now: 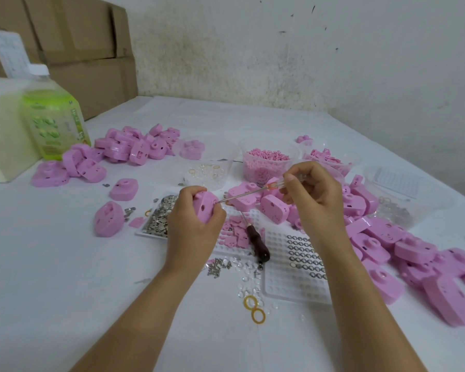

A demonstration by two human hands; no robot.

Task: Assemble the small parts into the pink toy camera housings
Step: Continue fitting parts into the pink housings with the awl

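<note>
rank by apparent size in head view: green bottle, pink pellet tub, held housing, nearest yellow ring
1. green bottle
2. pink pellet tub
3. held housing, partly covered by the left hand
4. nearest yellow ring

A pink camera housing (205, 208) is held tilted above the table, a screwdriver (255, 191) tip touching it.
</note>
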